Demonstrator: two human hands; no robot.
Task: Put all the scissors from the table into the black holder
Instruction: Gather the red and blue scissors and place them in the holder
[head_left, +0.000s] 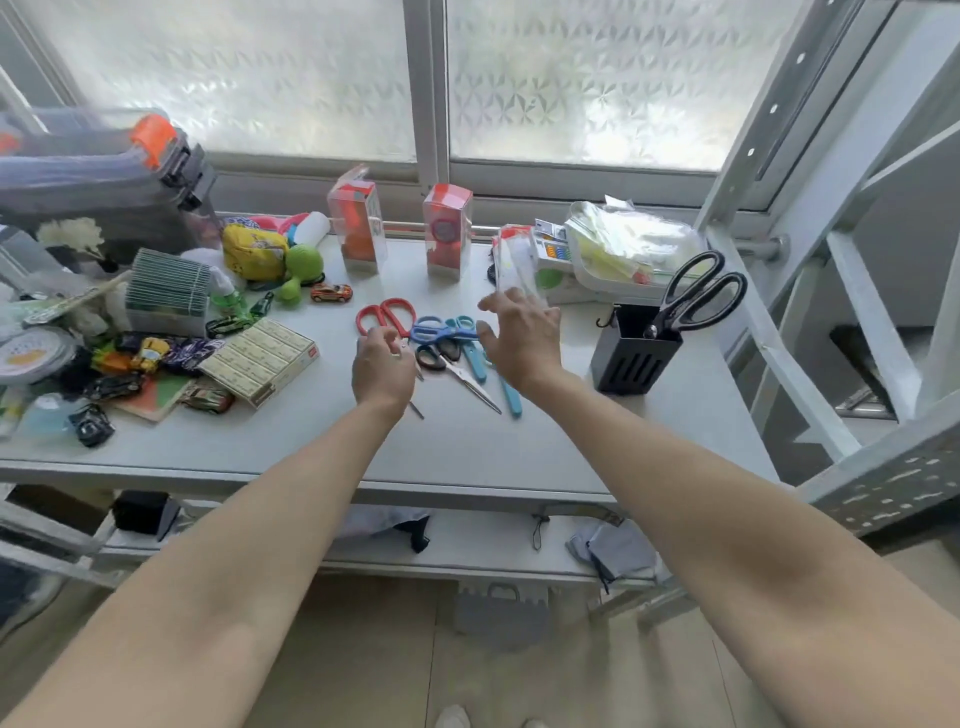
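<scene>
One black pair of scissors (698, 293) already in black holder (634, 353), right edge of worktop (467, 447). Red (387, 314), blue (441, 330), black-handled (441, 356) pairs mid-worktop. Left hand (382, 364) pinching red pair; right hand (522, 338) open, empty.

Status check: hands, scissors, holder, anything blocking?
Left hand on red scissors, grip unclear; right hand open, empty. One black pair in holder; blue scissors piled on table. Path clear.

My left hand (382, 364) curls over the red scissors (387, 317) on the bench (467, 447); my right hand (519, 338) spreads above the blue scissors (441, 330). Right of them, the black holder (631, 358) carries black scissors (696, 293).
</scene>
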